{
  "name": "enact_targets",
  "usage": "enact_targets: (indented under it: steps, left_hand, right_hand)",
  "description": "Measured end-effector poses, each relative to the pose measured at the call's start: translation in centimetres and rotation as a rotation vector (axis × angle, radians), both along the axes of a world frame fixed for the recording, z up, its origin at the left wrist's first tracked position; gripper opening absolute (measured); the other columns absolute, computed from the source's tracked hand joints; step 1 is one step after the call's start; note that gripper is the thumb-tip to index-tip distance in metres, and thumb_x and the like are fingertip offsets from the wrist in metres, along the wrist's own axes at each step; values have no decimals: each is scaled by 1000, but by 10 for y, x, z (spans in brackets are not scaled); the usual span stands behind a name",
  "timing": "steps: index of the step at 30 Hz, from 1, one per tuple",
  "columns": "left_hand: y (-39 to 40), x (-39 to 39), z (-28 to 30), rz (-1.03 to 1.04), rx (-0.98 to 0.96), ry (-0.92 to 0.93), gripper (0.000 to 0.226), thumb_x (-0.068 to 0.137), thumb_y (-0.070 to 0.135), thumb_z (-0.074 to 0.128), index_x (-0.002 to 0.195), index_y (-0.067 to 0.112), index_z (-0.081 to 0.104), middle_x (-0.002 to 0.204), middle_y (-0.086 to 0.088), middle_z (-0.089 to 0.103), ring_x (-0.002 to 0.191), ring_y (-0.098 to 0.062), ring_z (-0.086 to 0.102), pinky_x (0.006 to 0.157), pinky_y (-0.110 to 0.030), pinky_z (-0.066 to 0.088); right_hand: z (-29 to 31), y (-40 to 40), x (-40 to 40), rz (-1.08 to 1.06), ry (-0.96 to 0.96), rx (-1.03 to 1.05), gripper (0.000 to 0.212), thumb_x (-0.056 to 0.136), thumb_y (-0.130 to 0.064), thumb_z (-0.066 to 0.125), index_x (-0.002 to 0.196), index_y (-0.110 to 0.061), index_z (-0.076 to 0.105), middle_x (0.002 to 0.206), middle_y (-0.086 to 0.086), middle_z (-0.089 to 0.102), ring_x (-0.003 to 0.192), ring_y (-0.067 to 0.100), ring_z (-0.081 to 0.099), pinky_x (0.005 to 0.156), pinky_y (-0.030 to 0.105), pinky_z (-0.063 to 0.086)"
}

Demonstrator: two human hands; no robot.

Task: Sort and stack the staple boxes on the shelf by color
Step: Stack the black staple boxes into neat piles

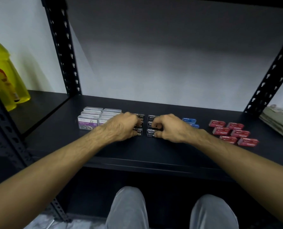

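Several black staple boxes lie in two short columns at the middle of the black shelf [154,151]. My left hand [121,128] covers the left column [140,132], fingers curled onto the boxes. My right hand [169,128] sits on the right column [150,133], fingers curled around the boxes' right ends. Two blue staple boxes [189,121] peek out behind my right hand. Several red staple boxes [233,133] lie flat in two rows further right.
Clear paper clip boxes [89,119] with purple labels stand stacked at the left. Yellow bottles [3,75] fill the neighbouring shelf bay on the left. A pile of folded grey material [279,121] lies at the far right. Black perforated uprights [63,47] frame the bay.
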State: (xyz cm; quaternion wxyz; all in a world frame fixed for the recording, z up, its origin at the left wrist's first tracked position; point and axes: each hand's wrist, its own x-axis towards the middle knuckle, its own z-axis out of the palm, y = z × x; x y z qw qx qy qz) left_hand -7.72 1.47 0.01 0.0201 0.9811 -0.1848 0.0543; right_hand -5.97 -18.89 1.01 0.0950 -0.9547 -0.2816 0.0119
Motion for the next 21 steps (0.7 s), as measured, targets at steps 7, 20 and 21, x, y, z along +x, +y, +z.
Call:
enact_targets:
  steps: [7, 20, 21]
  left_hand:
    - [-2, 9, -10, 24, -29, 32, 10, 86, 26, 67, 92, 19, 67, 95, -3, 70, 87, -25, 67, 79, -40, 56]
    - [-3, 16, -11, 24, -78, 54, 15, 86, 28, 68, 101, 24, 69, 100, -2, 70, 93, -23, 66, 83, -37, 55]
    - [-4, 16, -11, 22, -78, 57, 15, 87, 28, 68, 101, 24, 69, 101, -2, 70, 93, -23, 66, 83, -37, 55]
  right_hand:
    - [-6, 1, 2, -4, 5, 8, 23, 91, -22, 67, 114, -17, 65, 106, -2, 65, 96, 14, 61, 79, 23, 45]
    - [-5, 8, 3, -5, -14, 24, 15, 90, -18, 67, 105, -13, 67, 96, -3, 65, 87, 14, 61, 76, 25, 48]
    - [-5, 9, 3, -8, -14, 25, 14, 90, -18, 67, 104, -13, 67, 95, -2, 65, 87, 14, 61, 75, 25, 48]
